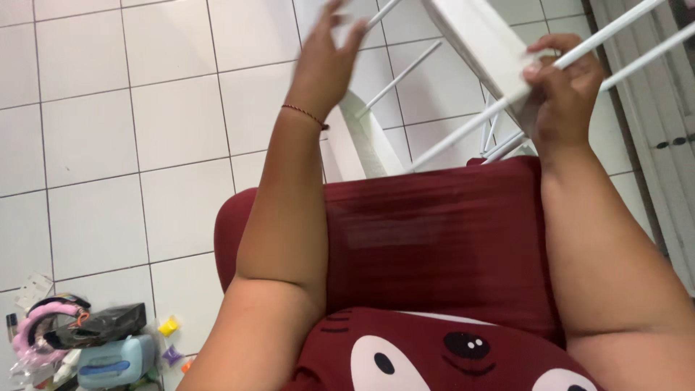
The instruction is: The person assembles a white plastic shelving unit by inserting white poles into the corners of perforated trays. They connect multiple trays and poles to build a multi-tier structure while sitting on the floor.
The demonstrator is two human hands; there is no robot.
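Bottom left on the white tiled floor there's a clutter pile: pink headband, black box, light blue case. Left hand is up with fingers spread loose, a bit blurry, holding nothing, right by the white metal rack. Right hand is clamped around one of the rack's thin bars, above the dark red clothing.

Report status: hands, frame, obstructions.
Right hand gripping white frame at a rod. Left hand open, blurred, beside it. Red cushion on lap below; nothing blocking.
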